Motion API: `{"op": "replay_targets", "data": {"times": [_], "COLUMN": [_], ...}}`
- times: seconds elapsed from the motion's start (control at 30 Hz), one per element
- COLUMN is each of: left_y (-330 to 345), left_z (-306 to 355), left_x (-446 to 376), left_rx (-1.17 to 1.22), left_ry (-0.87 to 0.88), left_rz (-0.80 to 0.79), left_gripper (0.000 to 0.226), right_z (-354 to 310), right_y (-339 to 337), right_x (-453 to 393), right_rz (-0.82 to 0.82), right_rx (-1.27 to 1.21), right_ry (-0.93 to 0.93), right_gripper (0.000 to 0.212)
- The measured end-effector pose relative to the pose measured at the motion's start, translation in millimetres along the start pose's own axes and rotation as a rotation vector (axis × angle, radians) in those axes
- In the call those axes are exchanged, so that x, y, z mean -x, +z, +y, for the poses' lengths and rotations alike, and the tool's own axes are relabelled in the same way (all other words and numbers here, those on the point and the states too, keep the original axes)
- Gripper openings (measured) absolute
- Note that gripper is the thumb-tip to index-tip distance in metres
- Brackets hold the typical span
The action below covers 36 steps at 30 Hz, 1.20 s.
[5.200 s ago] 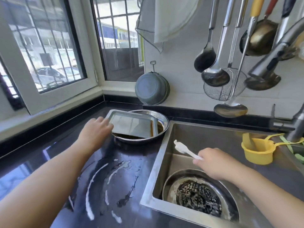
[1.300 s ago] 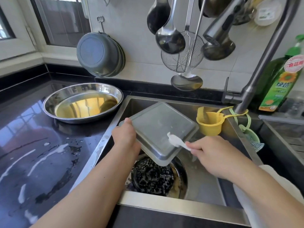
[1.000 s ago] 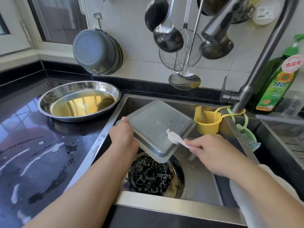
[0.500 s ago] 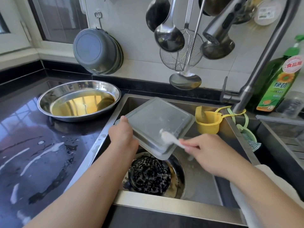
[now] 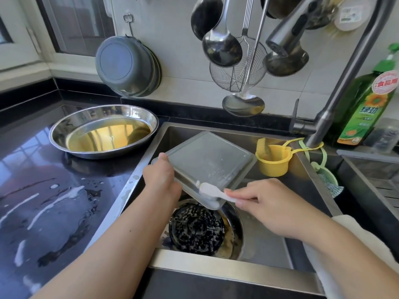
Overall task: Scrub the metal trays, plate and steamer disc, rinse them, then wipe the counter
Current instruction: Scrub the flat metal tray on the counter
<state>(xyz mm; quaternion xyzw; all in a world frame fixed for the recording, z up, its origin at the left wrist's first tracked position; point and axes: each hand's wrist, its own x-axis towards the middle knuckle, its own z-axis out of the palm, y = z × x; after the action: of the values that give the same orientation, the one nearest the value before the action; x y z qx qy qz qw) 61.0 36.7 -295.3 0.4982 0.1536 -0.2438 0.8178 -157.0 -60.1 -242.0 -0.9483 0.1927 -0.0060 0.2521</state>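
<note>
The left hand (image 5: 162,180) grips a rectangular metal tray (image 5: 207,160) by its left edge, holding it upside down and tilted over the sink (image 5: 311,186). The right hand (image 5: 269,203) pinches a white brush (image 5: 212,190), its head pressed against the tray's near rim, where there is some foam. Below sits a round metal pan with a black perforated steamer disc (image 5: 196,229). A round steel plate (image 5: 103,130) holding yellowish liquid rests on the wet black desk (image 5: 43,201).
</note>
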Motion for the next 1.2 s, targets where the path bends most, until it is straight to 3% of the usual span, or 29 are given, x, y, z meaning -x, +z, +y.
{"op": "replay_targets", "data": {"times": [0.1,0.3,0.5,0.67,0.83,1.03,1.2], "left_y": [-1,0,-2,-2,-1,-1,1], "left_z": [3,2,1,-1,0,-3,-4], "left_x": [-2,-3,-13,-16,-16,-16,-11], "left_rx": [0.005,0.001,-0.030,-0.043,-0.040,-0.081,-0.030], "left_ry": [-0.025,-0.011,-0.009,-0.009,-0.019,-0.016,-0.020], "left_rz": [0.010,-0.015,-0.055,-0.072,-0.104,-0.098,-0.106], "left_gripper": [0.014,0.019,0.022,0.019,0.015,0.024,0.018], "right_z": [22,23,51,32,49,13,19], "right_y": [-20,-5,-31,-9,-31,0,-20], "right_x": [-3,-10,-8,-13,-8,-11,-1], "right_rz": [0.004,-0.082,0.184,0.015,0.165,-0.050,-0.078], "right_rx": [-0.015,-0.005,0.196,0.170,0.203,0.232,0.210], "right_ry": [0.048,-0.027,0.200,0.019,0.189,-0.100,0.065], "right_gripper": [0.034,0.032,0.019,0.019,0.012,0.016,0.021]}}
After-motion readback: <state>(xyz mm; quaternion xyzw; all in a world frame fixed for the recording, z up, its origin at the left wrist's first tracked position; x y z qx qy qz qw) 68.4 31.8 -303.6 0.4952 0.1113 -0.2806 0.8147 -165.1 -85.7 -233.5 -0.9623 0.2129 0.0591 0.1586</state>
